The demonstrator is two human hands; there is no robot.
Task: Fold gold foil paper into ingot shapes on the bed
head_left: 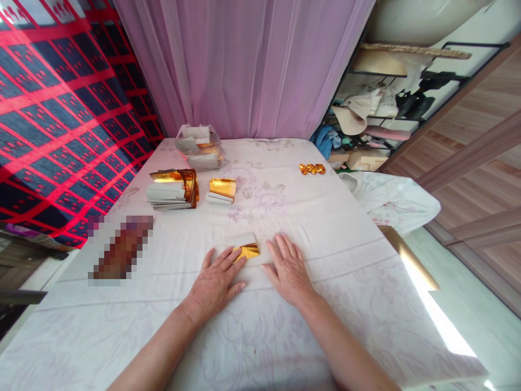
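On the white flowered sheet point(325, 228) that covers the bed, both hands lie flat, palms down, close together near the front middle. The left hand point(214, 285) has its fingers spread, and its fingertips point(238, 256) rest on the lower left edge of a small piece of gold foil paper point(247, 251), pressing it to the sheet rather than pinching it. The paper lies flat, its shiny gold face showing to the right and a pale, folded part toward the back. The right hand point(288, 269) lies open just beside the paper on its right; whether it touches the paper's edge cannot be told. Neither hand is closed around anything.

Farther back on the left sits a thick stack of paper point(173, 190), white at the edges with gold foil curling over the top. Just to its right is a smaller stack point(222, 190), also gold on top. Behind both stands a clear plastic bag point(200, 147) with more pale sheets in it. Well apart, toward the back right, a few small folded gold pieces point(312, 169) lie in a short row. A pink curtain point(244, 65) hangs behind the bed, and a red and dark patterned cloth point(61, 119) covers the left side.
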